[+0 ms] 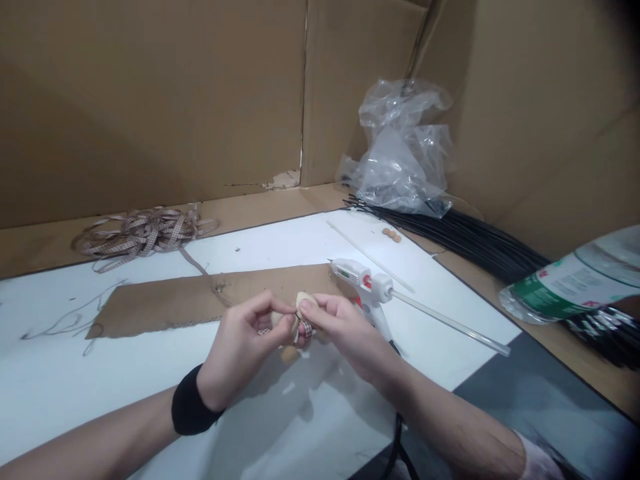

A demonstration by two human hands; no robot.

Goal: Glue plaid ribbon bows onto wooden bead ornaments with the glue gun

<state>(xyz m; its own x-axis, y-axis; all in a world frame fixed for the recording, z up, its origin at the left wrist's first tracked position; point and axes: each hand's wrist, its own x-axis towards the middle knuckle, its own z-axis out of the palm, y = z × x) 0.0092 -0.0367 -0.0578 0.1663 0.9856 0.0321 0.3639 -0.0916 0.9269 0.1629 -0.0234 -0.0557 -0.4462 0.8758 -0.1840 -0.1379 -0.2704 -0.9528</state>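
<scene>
My left hand (250, 340), with a black band (193, 407) on its wrist, pinches a small brown-and-white checked ribbon piece (306, 328). From the other side my right hand (337, 323) grips the same small piece, its thumb against a beige rounded part (301, 301). The fingertips of both hands nearly meet, and much of the piece is hidden behind them. Just below the fingers shows a small tan round part (289, 354); whether it is attached cannot be made out. Beyond my right hand a white glue gun (353, 272) lies on the table with a clear glue stick (450, 322) in its back.
A cardboard strip (165, 303) lies on the white table (60, 380). Behind it is a tangled checked ribbon pile (150, 230). Rightward are small tan discs (391, 235), a loose glue stick (370, 257), black rods (480, 240), a plastic bag (400, 147) and a bottle (575, 277). Cardboard walls surround the table.
</scene>
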